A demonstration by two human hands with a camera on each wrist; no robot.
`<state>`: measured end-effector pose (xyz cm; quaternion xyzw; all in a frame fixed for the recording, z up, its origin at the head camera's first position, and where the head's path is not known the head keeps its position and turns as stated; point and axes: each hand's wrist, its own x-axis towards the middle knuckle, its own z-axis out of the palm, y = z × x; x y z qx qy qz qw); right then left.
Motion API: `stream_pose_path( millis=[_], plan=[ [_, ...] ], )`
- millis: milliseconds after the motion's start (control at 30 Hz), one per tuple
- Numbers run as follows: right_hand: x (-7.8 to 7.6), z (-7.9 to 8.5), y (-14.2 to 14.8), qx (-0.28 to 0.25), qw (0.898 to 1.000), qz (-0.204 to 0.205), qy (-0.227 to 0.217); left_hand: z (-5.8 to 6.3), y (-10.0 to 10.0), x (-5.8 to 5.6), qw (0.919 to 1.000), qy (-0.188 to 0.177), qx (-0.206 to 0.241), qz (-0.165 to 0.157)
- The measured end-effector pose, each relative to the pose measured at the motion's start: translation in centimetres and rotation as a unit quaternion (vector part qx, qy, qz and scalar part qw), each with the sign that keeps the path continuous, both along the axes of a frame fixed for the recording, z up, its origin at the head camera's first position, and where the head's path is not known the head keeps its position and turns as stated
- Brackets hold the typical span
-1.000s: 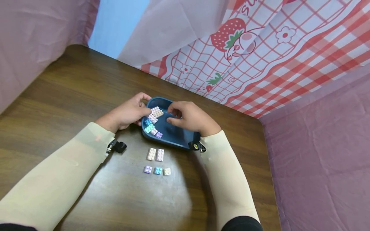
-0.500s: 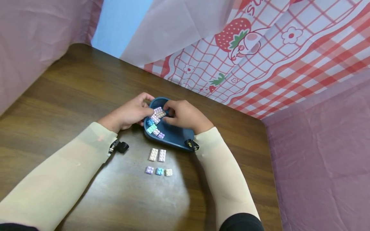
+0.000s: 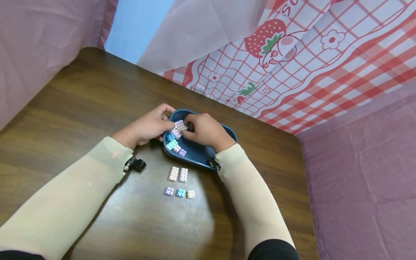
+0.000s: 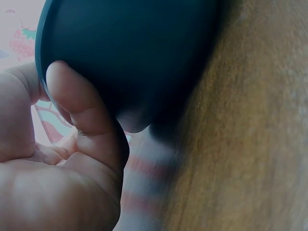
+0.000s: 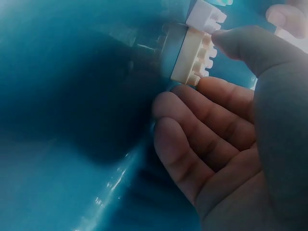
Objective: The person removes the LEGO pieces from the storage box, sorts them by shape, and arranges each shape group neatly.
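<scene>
A dark blue tray (image 3: 198,153) is held at its left end by my left hand (image 3: 147,126), thumb over the rim and fingers outside. Several toy building bricks lie in that end: a mint green brick (image 3: 172,144), a blue brick (image 3: 170,137), a lavender brick (image 3: 182,152) and pale ones. My right hand (image 3: 208,131) reaches inside the tray. In the right wrist view, its thumb and a fingertip pinch a cream brick (image 5: 185,57), next to a white brick (image 5: 204,17). From the head view, the right fingers partly hide the cream brick.
In front of the tray, a cream long brick (image 3: 173,174) and a pale pink long brick (image 3: 183,174) lie on the wooden table (image 3: 130,216). Nearer are a small lavender brick (image 3: 169,191), a small blue brick (image 3: 180,193) and a small cream brick (image 3: 190,194). Cloth hangs around the table.
My right hand has moved left and down to the bricks in the tray, its fingers closing on the cream one. The left hand keeps its grip on the tray.
</scene>
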<state>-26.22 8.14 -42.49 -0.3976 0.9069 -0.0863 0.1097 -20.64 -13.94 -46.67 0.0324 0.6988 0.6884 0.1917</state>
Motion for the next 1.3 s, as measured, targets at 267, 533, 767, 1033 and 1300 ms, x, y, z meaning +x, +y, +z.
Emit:
stream_pose_path(
  millis=[267,533,767,1033,1300],
  plan=[
    [0.14,0.05,-0.04,-0.003,1.000,-0.003,0.003,0.00,0.07,0.00,1.0000,-0.001,-0.002,0.000],
    [0.26,-0.15,-0.31,0.000,1.000,-0.011,0.010,0.05,-0.01,0.03,1.0000,0.000,-0.002,0.000],
    [0.26,-0.45,-0.49,-0.004,1.000,-0.015,0.022,0.04,-0.03,0.06,1.0000,0.000,-0.007,0.001],
    [0.29,-0.49,-0.44,-0.006,1.000,-0.023,0.014,0.23,-0.02,0.17,0.9999,0.001,-0.014,0.003],
    [0.19,-0.56,-0.28,-0.013,1.000,-0.016,0.015,0.14,-0.04,0.07,0.9999,0.001,-0.011,0.002]
  ],
)
